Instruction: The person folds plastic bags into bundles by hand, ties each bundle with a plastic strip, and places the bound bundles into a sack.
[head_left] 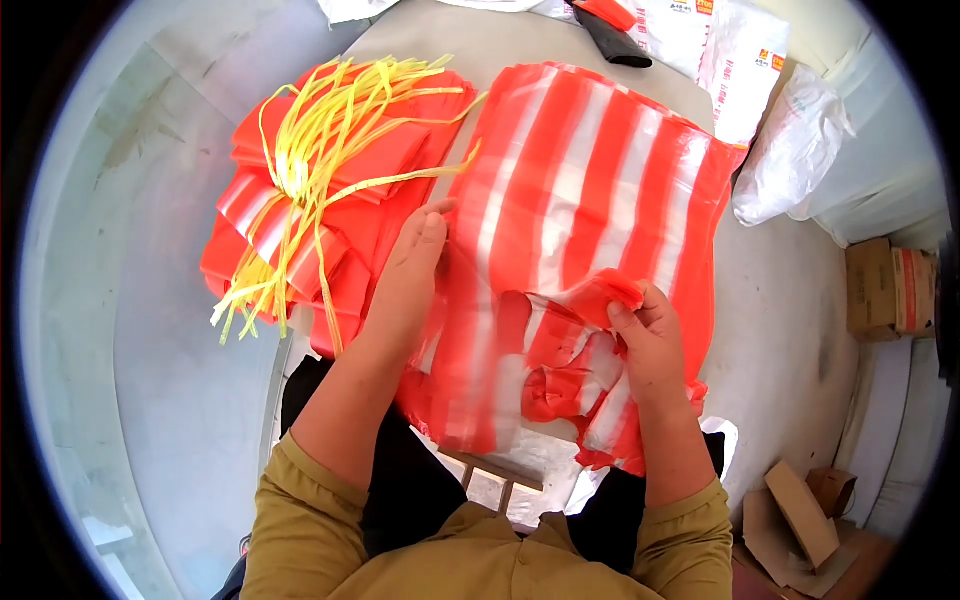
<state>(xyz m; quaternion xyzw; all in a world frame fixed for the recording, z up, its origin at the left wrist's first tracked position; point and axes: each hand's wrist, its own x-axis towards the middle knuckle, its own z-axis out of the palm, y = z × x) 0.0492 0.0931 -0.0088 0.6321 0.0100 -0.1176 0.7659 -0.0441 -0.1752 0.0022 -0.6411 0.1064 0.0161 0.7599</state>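
Note:
A stack of red-and-white striped plastic bags (590,190) lies before me, its near end loose and crumpled. My right hand (650,335) is closed, pinching a red edge of the top bag between thumb and fingers. At the stack's left side, my left hand (422,240) rests on edge with its fingers stretched out, holding nothing. Just left of it sits a pile of folded red bags (420,110). A bunch of yellow ties (310,170) lies spread over that pile.
White printed sacks (745,70) and a crumpled clear plastic bag (793,145) lie at the far right. A black object (620,45) sits at the back. Cardboard boxes (872,290) stand on the right, with opened cardboard (800,515) lower down. A wooden stool (490,470) shows below the bags.

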